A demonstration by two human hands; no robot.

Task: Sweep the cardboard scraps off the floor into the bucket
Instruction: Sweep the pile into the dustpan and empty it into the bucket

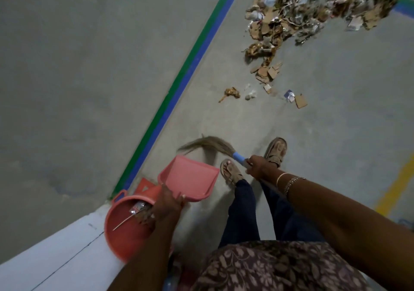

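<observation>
A heap of cardboard scraps [313, 11] with paper and plastic bits lies on the grey floor at the top right, and loose pieces [300, 101] trail toward me. My left hand [167, 201] grips the handle of a pink dustpan [190, 175], held just above the floor beside a pink bucket [118, 234]. The bucket stands at lower left with some scraps and a thin stick inside. My right hand [257, 167] holds the handle of a grass broom [206, 145], whose bristles curve over the floor in front of my sandalled feet.
A green and blue floor stripe [179, 82] runs diagonally from the top centre to the bucket. A white wall or ledge [56, 246] fills the lower left corner. A yellow line [396, 185] marks the floor at right. Bare concrete lies between my feet and the scraps.
</observation>
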